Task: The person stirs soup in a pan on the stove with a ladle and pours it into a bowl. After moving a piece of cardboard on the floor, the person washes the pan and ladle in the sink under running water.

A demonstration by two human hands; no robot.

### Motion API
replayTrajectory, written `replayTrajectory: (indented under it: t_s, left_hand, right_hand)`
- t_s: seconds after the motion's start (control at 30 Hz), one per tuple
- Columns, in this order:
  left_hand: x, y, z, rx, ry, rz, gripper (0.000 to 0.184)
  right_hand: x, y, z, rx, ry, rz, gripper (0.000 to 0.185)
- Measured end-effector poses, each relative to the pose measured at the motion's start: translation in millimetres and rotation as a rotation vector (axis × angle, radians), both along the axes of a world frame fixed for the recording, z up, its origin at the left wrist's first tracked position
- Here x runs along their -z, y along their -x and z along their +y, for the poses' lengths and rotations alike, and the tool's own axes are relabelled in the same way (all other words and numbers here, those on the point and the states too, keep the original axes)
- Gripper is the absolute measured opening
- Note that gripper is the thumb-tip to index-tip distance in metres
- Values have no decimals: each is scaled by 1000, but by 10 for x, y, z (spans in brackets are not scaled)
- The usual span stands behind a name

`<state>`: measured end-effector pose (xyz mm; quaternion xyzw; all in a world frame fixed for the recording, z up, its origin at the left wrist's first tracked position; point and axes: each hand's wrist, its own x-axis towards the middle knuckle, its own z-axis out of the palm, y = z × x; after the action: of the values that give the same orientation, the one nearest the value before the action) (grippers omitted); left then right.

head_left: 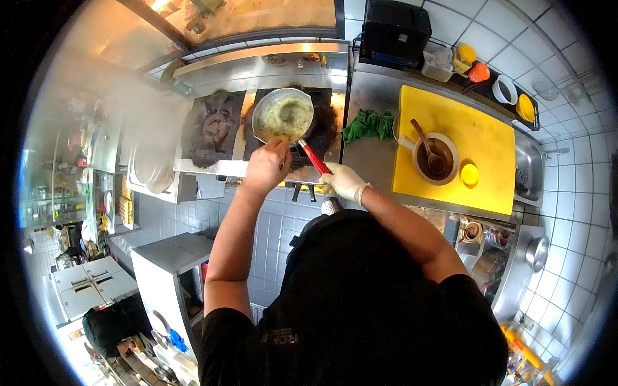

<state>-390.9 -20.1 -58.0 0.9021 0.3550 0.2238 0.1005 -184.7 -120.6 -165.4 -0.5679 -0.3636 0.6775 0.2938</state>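
Observation:
On the stove's right-hand burner sits a saucepan [283, 116] with a pale, yellowish-green liquid in it. Its red handle [313, 157] points down and to the right, and my right hand [344, 182], in a pale glove, is wrapped round the handle's end. My left hand [268, 165] is bare and closed at the pan's near rim. It grips something slim that reaches toward the liquid; the fingers hide most of it, so I cannot make out its kind.
Right of the stove lie dark green leaves or cloth [368, 125]. A yellow cutting board [496, 154] carries a brown pot [420, 168] with a wooden spoon [428, 143] and a small yellow dish [470, 175]. Steam rises at left. Another person [116, 325] bends at lower left.

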Motion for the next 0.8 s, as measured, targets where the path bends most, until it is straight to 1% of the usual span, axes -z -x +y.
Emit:
replayTrajectory:
  t_s: [0.07, 0.1, 0.13, 0.23, 0.27, 0.3, 0.37, 0.4, 0.43, 0.47, 0.57, 0.6, 0.7, 0.77, 0.8]
  left_hand:
    - [85, 6, -112, 9, 30, 187, 5]
    - [41, -18, -219, 11, 48, 282, 5]
    - [-38, -60, -317, 81, 54, 283, 6]
    - [-75, -43, -197, 153, 74, 124, 8]
    - [-129, -43, -119, 93, 58, 46, 9]
    - [-10, -16, -66, 17, 71, -34, 10]
    - [121, 9, -120, -55, 115, 205, 9]
    - [72, -24, -202, 0, 119, 250, 9]
    - [-57, -98, -306, 52, 126, 296, 9]
    - [-216, -142, -361, 136, 150, 235, 10]
    - [-94, -68, -100, 130, -13, 3, 6]
    - [-43, -48, -25, 57, -9, -11, 7]
    - [120, -16, -156, 27, 18, 254, 12]
    - [-154, -139, -364, 165, 49, 203, 13]
    - [-185, -143, -325, 196, 13, 155, 13]
  right_hand:
    - [75, -27, 23, -19, 2, 12, 37]
    - [41, -23, 32, -30, 5, 19, 37]
    - [-22, -30, 28, -32, 17, 18, 38]
    - [55, -16, 15, -34, -11, 7, 39]
    - [81, -7, 5, -20, -22, -2, 36]
    - [82, 1, -3, -13, -19, 7, 35]
    - [52, -4, 7, 12, -24, 22, 34]
    - [43, -22, 16, -27, -44, 10, 33]
    - [33, -28, 33, -12, -35, 17, 33]
    - [31, -18, 41, 0, -23, 26, 33]
    - [164, 25, 11, -11, -20, 31, 32]
    - [146, 30, 8, -6, -33, 33, 32]
    - [66, -18, 17, 16, -14, 49, 31]
    - [58, -6, 18, 23, 18, 98, 32]
    - [40, -4, 25, 11, 8, 44, 31]
